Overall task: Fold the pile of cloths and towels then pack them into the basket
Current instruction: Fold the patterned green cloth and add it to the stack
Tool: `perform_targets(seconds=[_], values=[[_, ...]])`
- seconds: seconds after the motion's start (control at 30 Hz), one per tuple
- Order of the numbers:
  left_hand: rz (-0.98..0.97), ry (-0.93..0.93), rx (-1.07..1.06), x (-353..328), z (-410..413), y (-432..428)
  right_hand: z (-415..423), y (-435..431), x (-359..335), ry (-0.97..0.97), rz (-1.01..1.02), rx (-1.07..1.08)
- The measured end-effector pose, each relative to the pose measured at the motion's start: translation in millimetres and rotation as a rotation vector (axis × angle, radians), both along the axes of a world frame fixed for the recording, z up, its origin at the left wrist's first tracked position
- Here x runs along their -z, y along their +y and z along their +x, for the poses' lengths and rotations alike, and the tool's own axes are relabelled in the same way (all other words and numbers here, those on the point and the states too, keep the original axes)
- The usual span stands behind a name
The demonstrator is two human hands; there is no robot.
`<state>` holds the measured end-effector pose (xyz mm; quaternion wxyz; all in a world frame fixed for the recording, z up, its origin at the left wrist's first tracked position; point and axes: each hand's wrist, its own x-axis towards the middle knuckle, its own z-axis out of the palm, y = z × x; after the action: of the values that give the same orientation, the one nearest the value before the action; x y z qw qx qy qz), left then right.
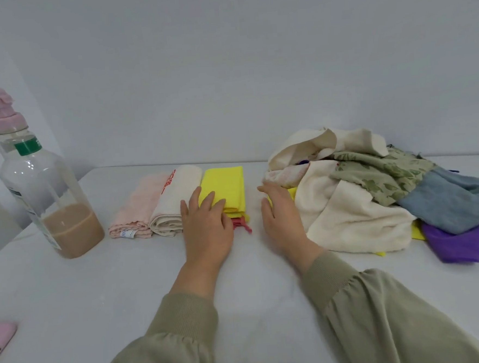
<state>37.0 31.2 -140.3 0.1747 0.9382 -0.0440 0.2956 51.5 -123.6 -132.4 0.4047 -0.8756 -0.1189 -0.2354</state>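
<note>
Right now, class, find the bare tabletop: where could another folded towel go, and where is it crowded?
Bare table lies near the front, between the bottle and the left sleeve. A narrow strip separates the folded yellow cloth from the unfolded pile. The right side, under the pile, is crowded.

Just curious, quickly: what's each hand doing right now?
Left hand: open, fingers resting on the yellow cloth.
Right hand: open, holding nothing, beside the pile.
</note>
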Motion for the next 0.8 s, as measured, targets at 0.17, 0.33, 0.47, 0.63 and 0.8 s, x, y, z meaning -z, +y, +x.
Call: perform_targets(seconds=[0.17, 0.33, 0.47, 0.63, 0.8], values=[[0.051, 0.021, 0.162, 3.2, -12.1, -42.8, -40.8, -46.0, -1.1, -0.167, -0.022, 0.135], [0.037, 0.144, 0.292, 6.5, -33.5, -89.5, -53.7, -78.0, 4.6, -0.132, -0.044, 0.278], [0.074, 0.294, 0.397, 11.7, -50.2, -117.5, -62.3, -102.0, 5.9, -0.086, -0.030, 0.361], [0.167, 0.426, 0.393, 9.4, -52.4, -138.6, -56.6, -122.6, -1.0, -0.076, -0.109, 0.474], [0.180, 0.516, 0.312, 11.5, -45.6, -143.9, -37.1, -143.3, -19.5, 0.043, 0.017, 0.559]])
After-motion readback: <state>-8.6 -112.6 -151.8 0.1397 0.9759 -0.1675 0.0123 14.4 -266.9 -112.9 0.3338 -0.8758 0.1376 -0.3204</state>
